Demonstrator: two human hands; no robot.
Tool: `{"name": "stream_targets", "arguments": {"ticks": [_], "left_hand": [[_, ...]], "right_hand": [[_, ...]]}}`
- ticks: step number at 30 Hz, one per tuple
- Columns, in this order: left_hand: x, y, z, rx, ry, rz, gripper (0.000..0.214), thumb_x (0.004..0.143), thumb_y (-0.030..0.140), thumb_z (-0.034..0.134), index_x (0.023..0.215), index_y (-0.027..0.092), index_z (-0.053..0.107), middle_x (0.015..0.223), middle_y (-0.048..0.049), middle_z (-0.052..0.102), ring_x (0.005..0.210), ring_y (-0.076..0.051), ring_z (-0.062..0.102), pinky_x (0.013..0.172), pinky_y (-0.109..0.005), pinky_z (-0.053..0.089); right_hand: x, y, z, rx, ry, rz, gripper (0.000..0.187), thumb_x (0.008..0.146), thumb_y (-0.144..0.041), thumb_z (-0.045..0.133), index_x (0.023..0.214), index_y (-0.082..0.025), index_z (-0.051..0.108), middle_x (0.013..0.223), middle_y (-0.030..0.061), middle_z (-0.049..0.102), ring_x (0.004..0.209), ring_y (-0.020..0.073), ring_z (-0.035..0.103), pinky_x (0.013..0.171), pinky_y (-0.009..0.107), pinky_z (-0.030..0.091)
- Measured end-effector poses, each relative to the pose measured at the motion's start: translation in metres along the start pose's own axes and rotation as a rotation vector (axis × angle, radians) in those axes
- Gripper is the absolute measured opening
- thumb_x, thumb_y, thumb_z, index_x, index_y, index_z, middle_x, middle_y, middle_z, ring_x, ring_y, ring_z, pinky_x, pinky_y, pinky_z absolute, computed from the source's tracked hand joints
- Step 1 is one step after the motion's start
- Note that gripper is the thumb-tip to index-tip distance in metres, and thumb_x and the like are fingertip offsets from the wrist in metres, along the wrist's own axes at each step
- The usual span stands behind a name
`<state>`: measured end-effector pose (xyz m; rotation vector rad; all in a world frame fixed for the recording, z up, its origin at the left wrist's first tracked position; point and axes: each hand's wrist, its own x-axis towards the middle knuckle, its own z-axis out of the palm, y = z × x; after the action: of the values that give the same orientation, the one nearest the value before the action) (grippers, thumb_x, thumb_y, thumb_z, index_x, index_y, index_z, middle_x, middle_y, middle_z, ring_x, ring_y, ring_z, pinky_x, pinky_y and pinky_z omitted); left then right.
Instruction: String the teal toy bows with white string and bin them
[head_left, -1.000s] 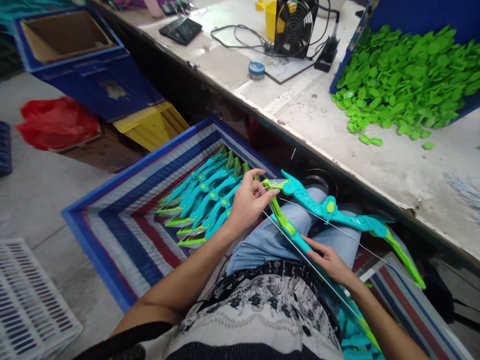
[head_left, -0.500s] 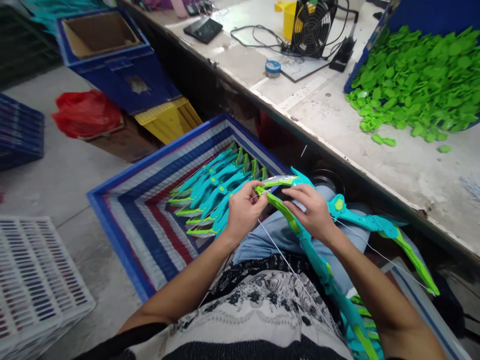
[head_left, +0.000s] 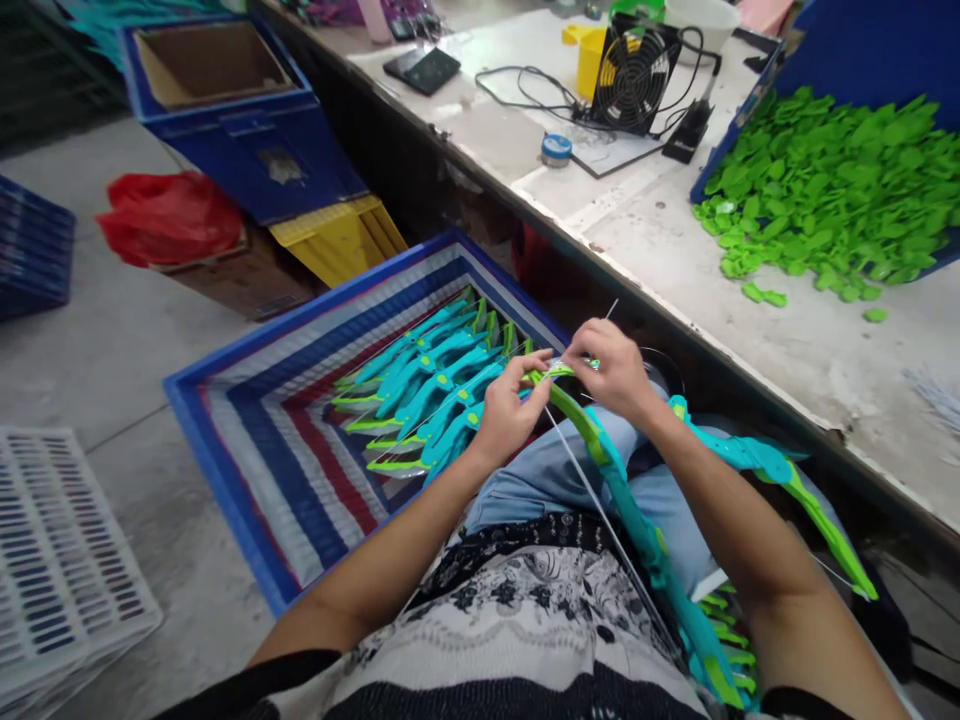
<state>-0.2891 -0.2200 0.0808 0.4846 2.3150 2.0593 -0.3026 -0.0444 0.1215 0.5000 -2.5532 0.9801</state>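
Observation:
A teal and green toy bow (head_left: pixel 628 510) slants across my lap. My left hand (head_left: pixel 511 408) is closed around its green upper tip. A white string (head_left: pixel 581 462) runs from that tip down along the bow. Just right of the tip, my right hand (head_left: pixel 613 368) pinches the string, and a short loose end sticks up above the fingers. The knot or loop at the tip is too small to make out. A second toy bow (head_left: pixel 739 447) lies behind my right forearm, its near part hidden by my right hand and arm.
Left of my lap, a blue crate (head_left: pixel 217 490) with a striped lining holds several toy bows (head_left: pixel 427 390). On the workbench (head_left: pixel 622 215) are a black fan (head_left: pixel 636 78), a blue tin (head_left: pixel 556 150) and a heap of green pieces (head_left: pixel 832 195). A white basket (head_left: pixel 67 560) stands at left.
My right hand has risen from beside the bow and now pinches the string above the tip. My left hand, still on the tip, has shifted slightly right.

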Motion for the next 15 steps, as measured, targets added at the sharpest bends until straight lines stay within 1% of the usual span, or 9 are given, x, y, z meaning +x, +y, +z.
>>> {"name": "stream_targets", "arguments": {"ticks": [1, 3, 5, 6, 8, 10, 11, 13, 15], "left_hand": [[0.002, -0.003, 0.002, -0.050, -0.002, 0.023, 0.012, 0.085, 0.025, 0.057, 0.095, 0.019, 0.060, 0.105, -0.0071, 0.066, 0.094, -0.017, 0.062, 0.077, -0.027, 0.050], [0.005, -0.007, 0.005, -0.085, -0.024, 0.071, 0.012, 0.086, 0.026, 0.055, 0.091, 0.019, 0.063, 0.096, -0.0063, 0.066, 0.091, -0.017, 0.062, 0.080, -0.029, 0.049], [0.010, -0.006, 0.006, -0.071, -0.072, 0.072, 0.016, 0.084, 0.030, 0.059, 0.079, 0.018, 0.068, 0.089, -0.0062, 0.065, 0.088, -0.017, 0.061, 0.082, -0.031, 0.049], [0.014, -0.004, 0.006, -0.094, -0.102, 0.022, 0.019, 0.083, 0.032, 0.060, 0.075, 0.018, 0.070, 0.089, -0.0068, 0.066, 0.088, -0.018, 0.062, 0.083, -0.032, 0.049], [0.024, 0.001, 0.005, -0.232, -0.157, -0.179, 0.027, 0.082, 0.041, 0.061, 0.076, 0.017, 0.072, 0.093, -0.0083, 0.067, 0.090, -0.020, 0.063, 0.080, -0.033, 0.050], [0.035, 0.006, 0.001, -0.418, -0.181, -0.402, 0.035, 0.078, 0.050, 0.063, 0.078, 0.016, 0.072, 0.090, -0.0090, 0.069, 0.086, -0.021, 0.064, 0.073, -0.032, 0.052], [0.041, 0.007, -0.002, -0.482, -0.180, -0.485, 0.036, 0.074, 0.052, 0.066, 0.077, 0.016, 0.071, 0.087, -0.0088, 0.069, 0.081, -0.020, 0.064, 0.069, -0.031, 0.051], [0.050, 0.009, -0.010, -0.487, -0.155, -0.550, 0.033, 0.065, 0.046, 0.074, 0.073, 0.015, 0.069, 0.081, -0.0074, 0.069, 0.073, -0.017, 0.062, 0.064, -0.029, 0.050], [0.055, 0.010, -0.021, -0.316, -0.117, -0.472, 0.024, 0.062, 0.036, 0.076, 0.068, 0.015, 0.066, 0.082, -0.0066, 0.069, 0.072, -0.016, 0.061, 0.063, -0.027, 0.049]], "right_hand": [[0.008, 0.014, -0.008, 0.007, 0.078, 0.073, 0.017, 0.082, -0.017, 0.058, 0.065, -0.019, 0.055, 0.073, 0.0012, 0.055, 0.073, 0.0150, 0.051, 0.069, 0.030, 0.042], [0.023, 0.038, -0.028, -0.011, 0.313, 0.237, 0.015, 0.079, -0.015, 0.058, 0.065, -0.018, 0.054, 0.072, 0.0001, 0.053, 0.073, 0.0146, 0.051, 0.069, 0.030, 0.043], [0.033, 0.046, -0.042, -0.026, 0.540, 0.337, 0.012, 0.079, -0.016, 0.056, 0.068, -0.019, 0.055, 0.074, 0.0001, 0.051, 0.075, 0.0150, 0.051, 0.070, 0.031, 0.044], [0.034, 0.041, -0.044, -0.015, 0.591, 0.336, 0.011, 0.080, -0.017, 0.056, 0.070, -0.019, 0.056, 0.076, 0.0005, 0.051, 0.078, 0.0157, 0.052, 0.072, 0.032, 0.046], [0.027, 0.017, -0.032, 0.054, 0.532, 0.250, 0.012, 0.085, -0.020, 0.055, 0.073, -0.021, 0.057, 0.081, 0.0022, 0.054, 0.086, 0.0178, 0.055, 0.080, 0.036, 0.048], [0.009, -0.014, -0.005, 0.141, 0.356, 0.136, 0.014, 0.088, -0.022, 0.055, 0.074, -0.021, 0.059, 0.087, 0.0047, 0.057, 0.097, 0.0207, 0.057, 0.088, 0.040, 0.049], [-0.002, -0.028, 0.011, 0.179, 0.314, 0.117, 0.013, 0.088, -0.022, 0.056, 0.076, -0.022, 0.060, 0.092, 0.0057, 0.057, 0.100, 0.0213, 0.057, 0.089, 0.041, 0.049], [-0.020, -0.044, 0.042, 0.232, 0.299, 0.135, 0.011, 0.089, -0.022, 0.056, 0.080, -0.021, 0.063, 0.096, 0.0065, 0.057, 0.101, 0.0209, 0.058, 0.089, 0.041, 0.050], [-0.029, -0.046, 0.063, 0.263, 0.332, 0.209, 0.011, 0.088, -0.022, 0.057, 0.081, -0.020, 0.064, 0.095, 0.0062, 0.056, 0.096, 0.0192, 0.058, 0.087, 0.038, 0.051]]}}
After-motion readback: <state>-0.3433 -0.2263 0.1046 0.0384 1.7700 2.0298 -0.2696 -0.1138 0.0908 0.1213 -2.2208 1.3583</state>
